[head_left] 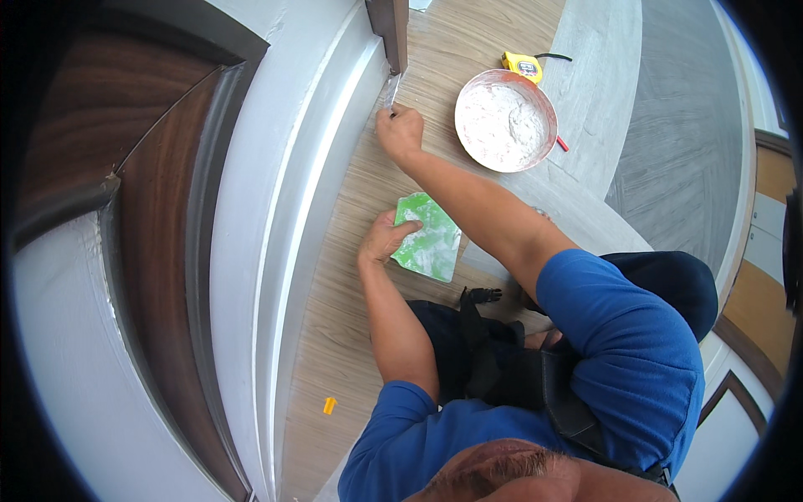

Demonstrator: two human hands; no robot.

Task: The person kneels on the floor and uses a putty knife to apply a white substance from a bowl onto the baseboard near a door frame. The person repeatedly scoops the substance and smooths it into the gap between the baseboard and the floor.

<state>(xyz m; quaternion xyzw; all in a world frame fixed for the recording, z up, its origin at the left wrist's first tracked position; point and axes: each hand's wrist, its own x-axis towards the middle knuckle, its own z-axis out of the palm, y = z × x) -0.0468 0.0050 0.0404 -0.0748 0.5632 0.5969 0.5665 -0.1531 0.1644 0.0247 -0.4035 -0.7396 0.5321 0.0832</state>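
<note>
My left hand [383, 238] grips a flat green board [435, 251] smeared with white paste, its thumb lying over the top face. Reaching farther ahead, my right hand [400, 130] is closed around a putty knife; most of the handle is hidden in the fist. The pale blade [391, 89] points away from me, close to where the baseboard [347, 79] meets a dark brown post [390, 33]. Whether it touches either one, I cannot tell. A round bowl [465, 139] of white paste stands on the floor right of my right hand.
Beyond the bowl lies a yellow tape measure [522, 66], with a red stick-like thing [562, 144] at the bowl's right side. A small orange-yellow piece [329, 406] rests on the wood-look floor [335, 335]. The wall and brown wooden panel [159, 251] run along my left.
</note>
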